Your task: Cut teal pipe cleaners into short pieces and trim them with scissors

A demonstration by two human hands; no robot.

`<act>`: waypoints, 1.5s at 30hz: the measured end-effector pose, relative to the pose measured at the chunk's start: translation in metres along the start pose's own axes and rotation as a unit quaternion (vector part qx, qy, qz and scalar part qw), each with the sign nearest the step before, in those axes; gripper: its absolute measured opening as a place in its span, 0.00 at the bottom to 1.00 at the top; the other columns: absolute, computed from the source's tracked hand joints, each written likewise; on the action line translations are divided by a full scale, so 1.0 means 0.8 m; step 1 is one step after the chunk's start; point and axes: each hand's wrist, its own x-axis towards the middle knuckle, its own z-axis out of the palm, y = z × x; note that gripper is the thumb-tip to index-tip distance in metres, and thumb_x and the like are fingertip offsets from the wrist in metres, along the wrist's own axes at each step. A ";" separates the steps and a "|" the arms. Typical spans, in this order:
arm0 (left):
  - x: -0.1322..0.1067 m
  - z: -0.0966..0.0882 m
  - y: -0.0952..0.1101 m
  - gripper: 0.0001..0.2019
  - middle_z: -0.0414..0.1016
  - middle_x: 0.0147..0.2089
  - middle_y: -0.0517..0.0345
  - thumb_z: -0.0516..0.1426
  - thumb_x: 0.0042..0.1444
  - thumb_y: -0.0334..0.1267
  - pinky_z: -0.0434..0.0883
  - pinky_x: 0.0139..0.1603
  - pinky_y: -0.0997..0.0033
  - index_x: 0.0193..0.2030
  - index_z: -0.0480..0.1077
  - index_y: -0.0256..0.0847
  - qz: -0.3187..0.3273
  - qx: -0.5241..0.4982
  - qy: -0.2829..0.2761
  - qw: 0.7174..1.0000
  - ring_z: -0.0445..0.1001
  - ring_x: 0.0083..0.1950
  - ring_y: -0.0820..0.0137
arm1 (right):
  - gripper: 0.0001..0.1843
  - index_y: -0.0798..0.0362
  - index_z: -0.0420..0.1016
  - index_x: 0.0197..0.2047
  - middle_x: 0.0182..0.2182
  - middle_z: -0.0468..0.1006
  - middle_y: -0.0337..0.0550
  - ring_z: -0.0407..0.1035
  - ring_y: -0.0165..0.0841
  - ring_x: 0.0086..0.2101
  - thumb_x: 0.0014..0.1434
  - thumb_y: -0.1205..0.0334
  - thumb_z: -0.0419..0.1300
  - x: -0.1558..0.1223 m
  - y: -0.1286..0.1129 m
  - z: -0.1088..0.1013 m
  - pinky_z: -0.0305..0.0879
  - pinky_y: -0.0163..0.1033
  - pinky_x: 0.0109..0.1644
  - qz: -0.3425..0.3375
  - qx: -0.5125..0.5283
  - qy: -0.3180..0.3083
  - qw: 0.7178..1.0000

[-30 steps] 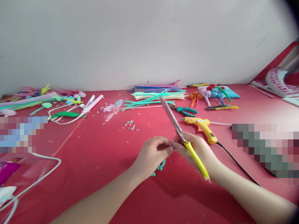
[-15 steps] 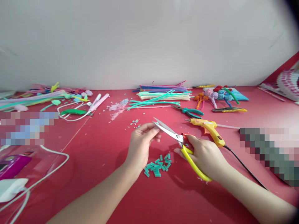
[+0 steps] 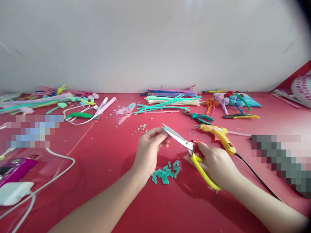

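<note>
My right hand (image 3: 215,165) grips yellow-handled scissors (image 3: 187,147), whose steel blades point up and left. My left hand (image 3: 150,149) pinches a small teal piece (image 3: 165,128) right at the blade tips. Below and between the hands lies a small heap of short teal cut pieces (image 3: 166,171) on the red table (image 3: 109,168).
A yellow glue gun (image 3: 217,133) with a black cord lies just right of the scissors. Teal pliers (image 3: 200,117), a bundle of coloured sticks (image 3: 170,97) and pipe-cleaner flowers (image 3: 225,98) sit further back. White cables (image 3: 53,174), a pink tool (image 3: 105,106) and more craft scraps lie left.
One second ago the scissors stood steeply upright between my joined hands. They have swung down to point left, my left hand moved up to the blade tips, and the teal heap is uncovered.
</note>
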 end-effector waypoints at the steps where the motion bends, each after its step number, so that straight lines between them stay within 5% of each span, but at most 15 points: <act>1: 0.000 0.000 0.000 0.04 0.70 0.27 0.57 0.57 0.45 0.33 0.64 0.26 0.77 0.29 0.71 0.35 0.002 -0.001 -0.003 1.000 0.66 0.27 0.76 | 0.20 0.52 0.58 0.24 0.14 0.62 0.35 0.58 0.28 0.15 0.52 0.44 0.45 0.000 0.000 0.000 0.39 0.32 0.21 -0.001 0.001 0.001 1.000; 26: 0.001 0.000 0.000 0.04 0.69 0.26 0.58 0.56 0.46 0.33 0.64 0.26 0.77 0.29 0.70 0.35 0.029 0.028 0.001 0.999 0.66 0.26 0.77 | 0.18 0.52 0.59 0.22 0.13 0.63 0.37 0.56 0.27 0.15 0.50 0.46 0.48 0.003 0.003 -0.008 0.39 0.32 0.20 0.026 -0.007 -0.013 1.000; 31: 0.000 0.001 -0.004 0.05 0.70 0.27 0.58 0.56 0.46 0.35 0.64 0.27 0.76 0.30 0.69 0.36 -0.033 0.053 -0.026 0.998 0.67 0.27 0.76 | 0.17 0.51 0.58 0.22 0.14 0.64 0.36 0.58 0.28 0.17 0.50 0.46 0.48 0.010 0.000 -0.013 0.43 0.32 0.21 0.076 0.063 -0.043 0.994; 34: -0.004 0.006 -0.008 0.06 0.70 0.27 0.58 0.55 0.48 0.37 0.64 0.27 0.76 0.30 0.69 0.36 -0.071 0.105 -0.099 0.987 0.66 0.26 0.76 | 0.14 0.51 0.59 0.23 0.16 0.64 0.35 0.58 0.27 0.19 0.51 0.49 0.49 0.014 -0.002 -0.017 0.46 0.31 0.21 0.090 0.183 -0.055 0.977; 38: -0.009 0.012 -0.010 0.08 0.68 0.25 0.58 0.51 0.51 0.38 0.64 0.28 0.75 0.30 0.68 0.36 -0.103 0.176 -0.200 0.958 0.66 0.26 0.75 | 0.09 0.53 0.62 0.27 0.19 0.63 0.34 0.56 0.25 0.20 0.52 0.56 0.49 0.016 -0.009 -0.030 0.50 0.30 0.21 0.112 0.372 -0.085 0.918; 41: -0.012 0.016 -0.010 0.09 0.67 0.25 0.59 0.51 0.52 0.39 0.63 0.28 0.75 0.29 0.67 0.36 -0.132 0.203 -0.228 0.943 0.65 0.25 0.76 | 0.06 0.53 0.63 0.27 0.19 0.62 0.33 0.55 0.24 0.20 0.50 0.61 0.50 0.015 -0.013 -0.040 0.52 0.30 0.22 0.114 0.448 -0.108 0.880; 45: -0.015 0.020 -0.009 0.09 0.65 0.24 0.60 0.51 0.51 0.39 0.62 0.26 0.77 0.26 0.67 0.37 -0.139 0.234 -0.239 0.932 0.63 0.24 0.77 | 0.05 0.53 0.62 0.24 0.18 0.62 0.32 0.55 0.24 0.21 0.49 0.63 0.50 0.011 -0.014 -0.039 0.52 0.29 0.23 0.109 0.454 -0.105 0.878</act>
